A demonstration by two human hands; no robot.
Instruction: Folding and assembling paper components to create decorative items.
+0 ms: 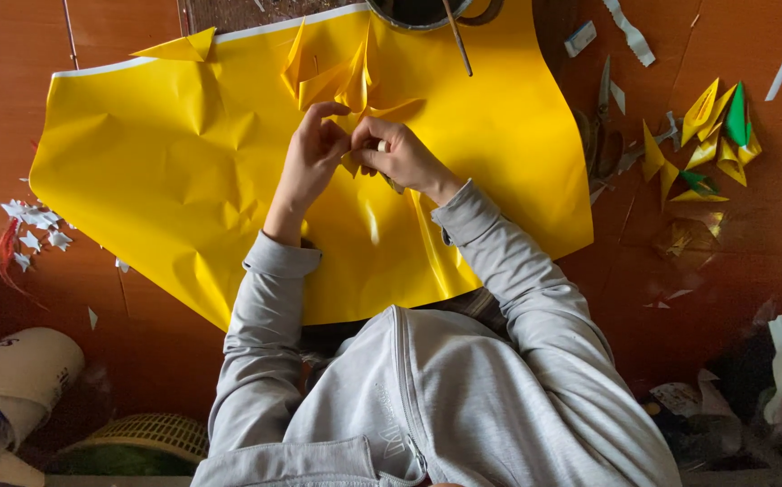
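Both hands are pinched together on a tiny folded yellow piece (352, 162), left hand (308, 155) and right hand (402, 155) meeting right over the big yellow sheet (174, 162) spread on the tabletop (752, 243). Honestly that piece looks small enough to slip out or get a crooked crease if the fingertips shift, and it'd vanish against the same-coloured sheet. Finished folded yellow bits (337, 77) sit just above the hands. Off to the right there's a pile of yellow and green folded pieces (711, 135), scissors (600, 135) and paper scraps (630, 32); white cutouts (35, 225) on the left, a stick (457, 41) leaning out of a dark pot (400, 18) up top
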